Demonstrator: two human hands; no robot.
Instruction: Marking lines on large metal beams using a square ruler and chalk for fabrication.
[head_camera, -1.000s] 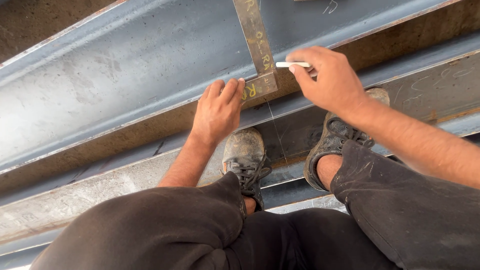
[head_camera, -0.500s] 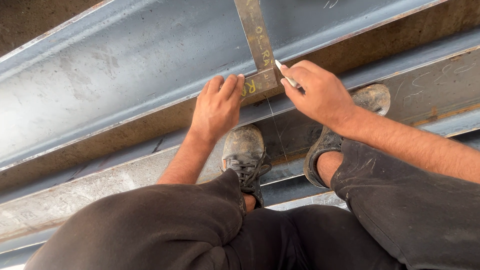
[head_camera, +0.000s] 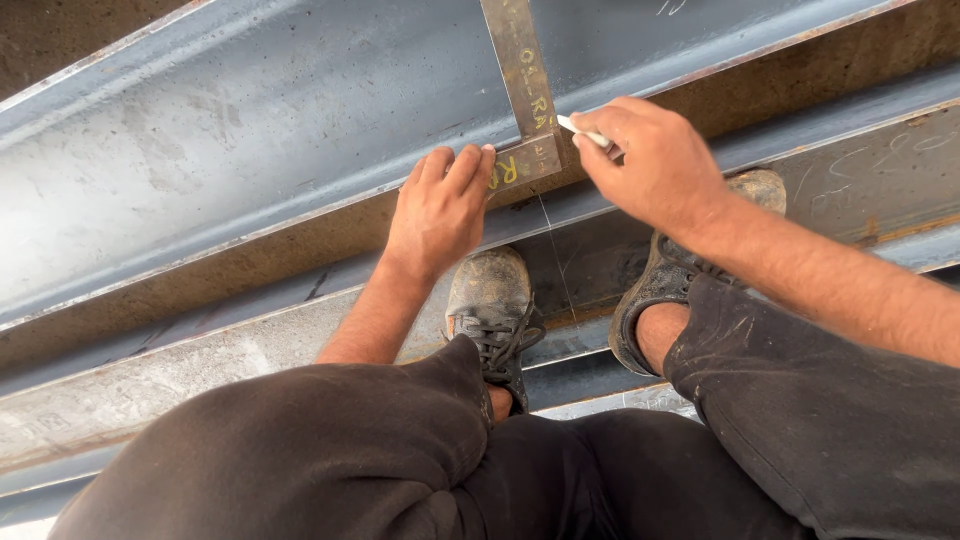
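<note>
Since a second ago the right hand (head_camera: 655, 160) has brought its white marking stick (head_camera: 583, 130) down from level, clear of the square, to a slant whose tip now meets the right edge of the metal square (head_camera: 525, 95); the left hand (head_camera: 440, 205) has stayed where it was.

Nearest the camera are the person's bent knees in dark trousers (head_camera: 330, 450). Just beyond them two worn, dusty shoes rest on the lower steel section (head_camera: 180, 375), the left shoe (head_camera: 495, 305) under the left wrist and the right shoe (head_camera: 680, 270) partly hidden by the right forearm.

Further out, the left hand lies flat, fingers straight and together, not clenched on anything; its fingertips press on the short leg of the square at the near edge of the grey steel beam (head_camera: 230, 150). The right hand's grip is closed on the marking stick, pinched between thumb and fingers, with only the white tip showing beyond them. That tip touches the square just above its corner.

Farthest away, the long leg of the square runs up across the beam's broad face and out of the top of the view. A thin pale line (head_camera: 560, 255) drops from the square's corner down between the shoes.
</note>
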